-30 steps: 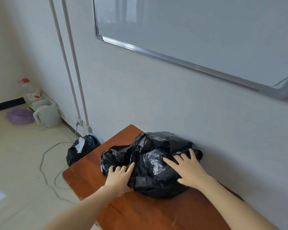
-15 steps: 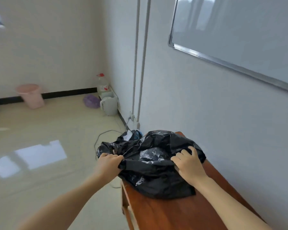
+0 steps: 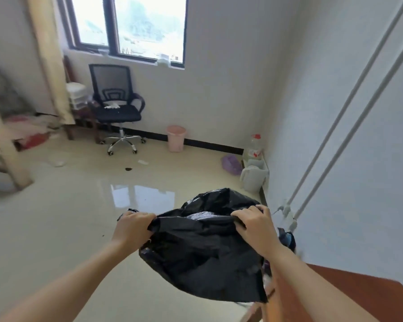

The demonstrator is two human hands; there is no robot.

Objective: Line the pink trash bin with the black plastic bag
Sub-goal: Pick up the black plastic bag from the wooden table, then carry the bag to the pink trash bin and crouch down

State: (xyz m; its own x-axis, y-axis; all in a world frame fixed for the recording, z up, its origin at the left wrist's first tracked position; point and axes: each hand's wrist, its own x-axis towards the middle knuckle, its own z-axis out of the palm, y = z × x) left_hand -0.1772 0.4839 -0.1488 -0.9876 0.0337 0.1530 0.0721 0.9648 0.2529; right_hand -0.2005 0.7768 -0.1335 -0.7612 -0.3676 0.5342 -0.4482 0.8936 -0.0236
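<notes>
Lifted off the brown wooden worktop (image 3: 349, 296) since the earlier frame, the crumpled black plastic bag (image 3: 203, 252) now hangs in the air past the worktop's left edge, over the glossy cream floor (image 3: 68, 217). Both arms reach forward, knuckles up. The left hand (image 3: 134, 225) and right hand (image 3: 255, 225) are each closed tight on the bag's upper rim, stretching it between them. Well apart, the pink round plastic trash bin (image 3: 176, 138) stands against the far wall beside a black office chair (image 3: 115, 105), with open floor between.
</notes>
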